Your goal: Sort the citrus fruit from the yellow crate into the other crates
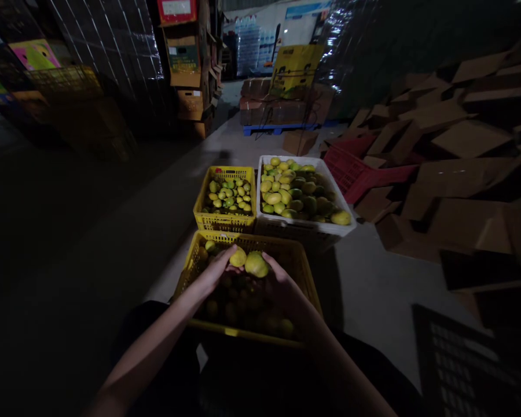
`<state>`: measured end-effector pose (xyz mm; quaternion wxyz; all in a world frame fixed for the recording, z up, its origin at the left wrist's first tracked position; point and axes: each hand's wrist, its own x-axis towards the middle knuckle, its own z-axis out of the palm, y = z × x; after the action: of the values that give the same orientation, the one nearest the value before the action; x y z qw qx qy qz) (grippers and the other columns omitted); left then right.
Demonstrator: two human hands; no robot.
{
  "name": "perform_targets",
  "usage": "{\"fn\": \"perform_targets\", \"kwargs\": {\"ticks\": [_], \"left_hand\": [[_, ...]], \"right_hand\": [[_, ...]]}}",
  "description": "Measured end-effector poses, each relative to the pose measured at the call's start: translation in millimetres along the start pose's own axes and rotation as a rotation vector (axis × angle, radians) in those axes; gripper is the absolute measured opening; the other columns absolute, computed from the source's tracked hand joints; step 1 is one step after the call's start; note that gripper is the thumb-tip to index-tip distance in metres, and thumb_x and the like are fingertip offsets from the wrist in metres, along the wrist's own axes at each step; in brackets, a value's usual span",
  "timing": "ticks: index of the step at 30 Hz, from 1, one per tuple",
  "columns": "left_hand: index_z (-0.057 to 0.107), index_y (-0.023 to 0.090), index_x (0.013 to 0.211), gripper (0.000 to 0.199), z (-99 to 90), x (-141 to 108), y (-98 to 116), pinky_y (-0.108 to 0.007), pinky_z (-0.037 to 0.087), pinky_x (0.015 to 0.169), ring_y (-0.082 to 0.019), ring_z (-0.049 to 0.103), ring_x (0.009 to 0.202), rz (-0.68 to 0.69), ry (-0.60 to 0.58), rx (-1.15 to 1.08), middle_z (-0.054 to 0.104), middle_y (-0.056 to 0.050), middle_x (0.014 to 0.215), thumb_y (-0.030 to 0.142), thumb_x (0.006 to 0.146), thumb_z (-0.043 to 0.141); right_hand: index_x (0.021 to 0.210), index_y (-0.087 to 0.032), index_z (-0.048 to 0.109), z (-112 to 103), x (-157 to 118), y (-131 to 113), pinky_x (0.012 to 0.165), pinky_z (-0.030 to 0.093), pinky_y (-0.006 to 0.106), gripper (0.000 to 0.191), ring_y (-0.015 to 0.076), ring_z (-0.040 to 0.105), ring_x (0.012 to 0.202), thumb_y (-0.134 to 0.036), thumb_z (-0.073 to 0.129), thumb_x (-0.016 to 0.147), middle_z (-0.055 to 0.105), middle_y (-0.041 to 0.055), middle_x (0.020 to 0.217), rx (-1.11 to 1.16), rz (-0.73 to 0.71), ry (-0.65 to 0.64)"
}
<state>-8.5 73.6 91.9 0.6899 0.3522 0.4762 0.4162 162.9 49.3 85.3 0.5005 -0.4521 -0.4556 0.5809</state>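
Over the near yellow crate (306,278), my left hand (219,267) is closed round a small yellow fruit (238,257). Just to its right, my right hand (274,272) holds a larger yellow-green fruit (256,264). The two fruits are side by side, very close together. More fruit (243,295) lies in shadow inside the near crate. Behind it stands a smaller yellow crate (226,222) with small green and yellow fruits. A white crate (336,227) at its right is heaped with larger fruits.
A red crate (351,168) lies among piled cardboard boxes (464,179) on the right. Farther back, a blue pallet (280,128) bears wrapped goods and a yellow box (295,72). Stacked cartons (189,104) stand at the back left.
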Motion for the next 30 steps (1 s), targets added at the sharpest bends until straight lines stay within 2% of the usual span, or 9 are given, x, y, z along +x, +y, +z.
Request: {"fn": "perform_targets", "kwargs": {"ticks": [3,5,8,11,14,19,22,25,30], "left_hand": [[0.058,0.016,0.095,0.044,-1.2,-3.2,-0.6,-0.028,0.05,0.065,-0.017,0.063,0.072,0.146,0.038,0.162,0.067,-0.006,0.086,0.056,0.077,0.06],[0.055,0.019,0.105,0.043,-3.1,-5.2,-1.4,-0.031,0.05,0.075,-0.019,0.063,0.084,0.305,0.071,0.34,0.066,-0.005,0.096,0.049,0.076,0.064],[0.05,0.021,0.114,0.053,-6.1,-7.4,-0.8,-0.034,0.046,0.09,-0.02,0.059,0.1,0.568,0.103,0.534,0.063,-0.006,0.108,0.039,0.071,0.073],[0.05,0.021,0.109,0.055,-8.3,-8.1,3.9,-0.035,0.045,0.091,-0.02,0.058,0.101,0.697,0.131,0.554,0.061,-0.006,0.106,0.037,0.065,0.078],[0.051,0.02,0.099,0.049,-10.4,-8.1,10.4,-0.034,0.046,0.089,-0.019,0.059,0.095,0.754,0.098,0.482,0.062,-0.005,0.098,0.036,0.063,0.08],[0.059,0.019,0.1,0.047,-15.5,-10.8,21.1,-0.033,0.045,0.091,-0.019,0.059,0.098,0.692,0.008,0.31,0.063,-0.005,0.103,0.033,0.061,0.081],[0.066,0.019,0.1,0.044,-18.4,-14.2,27.8,-0.033,0.042,0.097,-0.02,0.059,0.103,0.529,-0.01,0.245,0.065,-0.007,0.108,0.029,0.06,0.081],[0.07,0.019,0.098,0.043,-20.0,-16.2,29.7,-0.033,0.044,0.095,-0.021,0.061,0.101,0.35,-0.023,0.113,0.068,-0.006,0.102,0.029,0.058,0.083],[0.067,0.019,0.105,0.043,-20.4,-17.4,23.4,-0.028,0.049,0.088,-0.019,0.062,0.099,0.201,-0.079,-0.083,0.067,-0.006,0.109,0.035,0.067,0.078]], "right_hand": [[0.093,-0.02,0.062,4.5,2.9,1.2,0.071,0.057,0.038,0.038,0.0254,0.069,0.079,-0.051,0.066,0.071,0.07,0.0039,0.079,0.035,0.122,0.046],[0.091,-0.019,0.057,7.7,6.7,1.7,0.07,0.056,0.039,0.043,0.0259,0.068,0.079,-0.053,0.068,0.068,0.07,0.005,0.08,-0.005,0.111,0.167],[0.099,-0.021,0.048,10.1,11.2,0.2,0.074,0.055,0.041,0.059,0.0265,0.066,0.086,-0.05,0.077,0.058,0.069,0.0077,0.093,-0.174,-0.095,0.324],[0.11,-0.022,0.039,10.6,9.7,-5.4,0.085,0.052,0.042,0.068,0.0261,0.064,0.098,-0.041,0.079,0.059,0.065,0.0117,0.109,-0.326,-0.354,0.276],[0.11,-0.023,0.04,11.9,5.4,-10.7,0.085,0.052,0.04,0.059,0.0245,0.063,0.101,-0.037,0.075,0.065,0.062,0.0111,0.112,-0.378,-0.438,0.224],[0.109,-0.023,0.049,9.7,5.0,-12.2,0.08,0.055,0.038,0.057,0.0237,0.062,0.099,-0.036,0.078,0.061,0.061,0.0088,0.112,-0.276,-0.309,0.167],[0.111,-0.023,0.055,4.4,5.0,-16.6,0.082,0.054,0.038,0.061,0.0259,0.059,0.108,-0.035,0.081,0.057,0.06,0.0097,0.118,-0.167,-0.172,0.108],[0.108,-0.022,0.06,0.6,2.0,-26.9,0.086,0.052,0.038,0.058,0.0267,0.059,0.108,-0.032,0.083,0.056,0.064,0.0079,0.116,-0.072,-0.093,0.063],[0.106,-0.022,0.063,-2.2,-1.3,-40.5,0.077,0.054,0.036,0.045,0.0275,0.063,0.102,-0.034,0.077,0.065,0.065,0.0086,0.117,0.08,0.003,-0.001]]}}
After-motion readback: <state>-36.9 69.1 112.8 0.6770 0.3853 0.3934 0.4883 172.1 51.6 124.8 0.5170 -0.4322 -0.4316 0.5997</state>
